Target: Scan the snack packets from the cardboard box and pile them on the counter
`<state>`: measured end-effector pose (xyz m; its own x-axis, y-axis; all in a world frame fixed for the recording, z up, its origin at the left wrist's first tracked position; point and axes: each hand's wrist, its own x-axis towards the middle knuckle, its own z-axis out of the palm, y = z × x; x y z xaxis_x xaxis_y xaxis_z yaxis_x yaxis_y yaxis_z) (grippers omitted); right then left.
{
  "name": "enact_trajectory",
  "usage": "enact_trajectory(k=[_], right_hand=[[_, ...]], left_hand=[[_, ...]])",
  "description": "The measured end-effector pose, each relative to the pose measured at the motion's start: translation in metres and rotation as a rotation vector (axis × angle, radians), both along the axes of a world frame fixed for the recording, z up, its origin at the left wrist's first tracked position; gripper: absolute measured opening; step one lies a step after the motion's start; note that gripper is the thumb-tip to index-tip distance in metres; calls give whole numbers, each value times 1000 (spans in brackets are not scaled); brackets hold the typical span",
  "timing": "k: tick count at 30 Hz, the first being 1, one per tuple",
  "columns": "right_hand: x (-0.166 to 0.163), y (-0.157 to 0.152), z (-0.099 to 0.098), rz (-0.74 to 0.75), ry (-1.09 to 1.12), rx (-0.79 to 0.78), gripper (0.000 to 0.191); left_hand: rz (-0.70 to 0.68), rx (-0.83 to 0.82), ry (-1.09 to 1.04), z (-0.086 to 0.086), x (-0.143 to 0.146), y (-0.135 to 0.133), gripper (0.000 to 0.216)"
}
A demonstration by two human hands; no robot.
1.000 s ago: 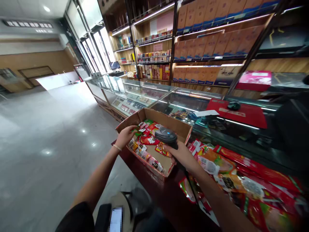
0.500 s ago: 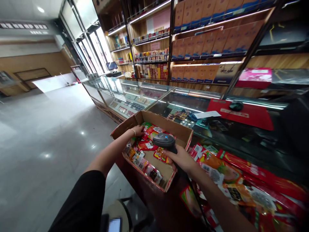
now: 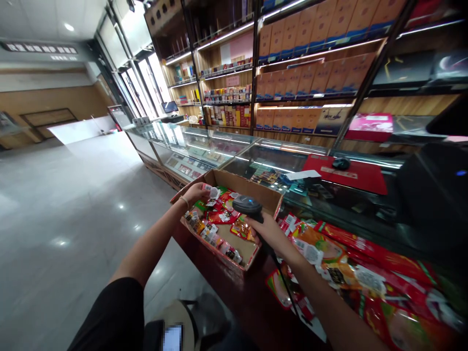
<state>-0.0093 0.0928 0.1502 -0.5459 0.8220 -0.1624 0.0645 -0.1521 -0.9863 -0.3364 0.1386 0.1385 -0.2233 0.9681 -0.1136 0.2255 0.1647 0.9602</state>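
My left hand [image 3: 197,193] pinches a small snack packet [image 3: 212,193] whose white label side faces up, just above the far left corner of the cardboard box [image 3: 245,187]. Wrapped in my right hand [image 3: 269,230] is a black barcode scanner [image 3: 247,205] with a small blue light, its head over the box and its cable trailing down. Inside the box lie red packets [image 3: 220,217], an orange packet [image 3: 242,227] under the scanner, and a row of several small packets [image 3: 212,237] along the near side.
Many red and orange snack packets [image 3: 336,248] are heaped right of the box. Behind them runs a glass display counter [image 3: 234,144], with a red mat [image 3: 318,170] and a mouse [image 3: 341,163]. A round stool [image 3: 175,317] with a phone stands below, on the left.
My left hand has come up and left out of the box contents, lifting a packet with its label showing. The scanner stays over the box. The view has shifted slightly.
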Motion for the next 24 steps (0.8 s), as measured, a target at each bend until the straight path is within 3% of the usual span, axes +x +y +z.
enact_trajectory(k=[5, 11, 16, 24], right_hand=[[8, -13, 2, -98, 91, 51, 34], [48, -41, 11, -158, 121, 75, 40], [89, -63, 7, -162, 89, 31, 43], [112, -81, 11, -138, 87, 1, 35]], left_hand=[[-25, 76, -353, 21, 37, -38, 36], [-153, 122, -558, 30, 114, -66, 47], [-256, 158, -457, 19, 165, -69, 48], [-358, 140, -152, 14, 195, -75, 48]])
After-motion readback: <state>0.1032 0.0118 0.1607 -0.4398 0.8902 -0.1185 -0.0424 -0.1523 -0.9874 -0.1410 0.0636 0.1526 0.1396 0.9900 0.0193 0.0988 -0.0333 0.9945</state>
